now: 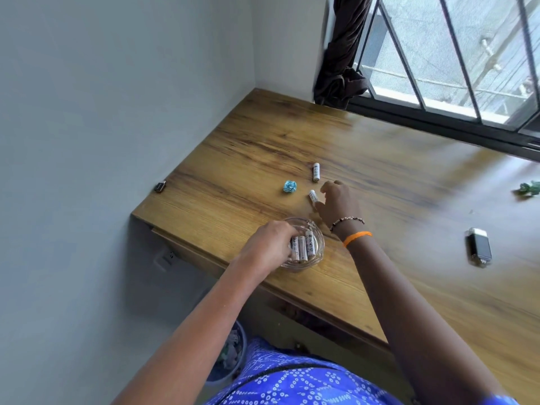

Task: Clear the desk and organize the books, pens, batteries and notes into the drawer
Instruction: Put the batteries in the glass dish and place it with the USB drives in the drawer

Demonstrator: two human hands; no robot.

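A small clear glass bowl (pixel 317 260) stands near the desk's left front edge with several white batteries (pixel 304 247) inside. My left hand (pixel 270 244) reaches into the bowl, its fingers curled on those batteries. My right hand (pixel 337 201) is just beyond the bowl, thumb and fingers pinching one white battery (pixel 312 196) that lies on the wood. Another white battery (pixel 316 172) lies loose a little farther back. A crumpled blue-and-white paper ball (pixel 290 186) sits to the left of the batteries.
The wooden desk (pixel 380 159) meets a grey wall on the left and a barred window at the back. A black-and-white lighter-like object (pixel 479 247) lies at right, a green crumpled scrap (pixel 529 189) at the far right edge. A bin (pixel 230 358) stands below the desk.
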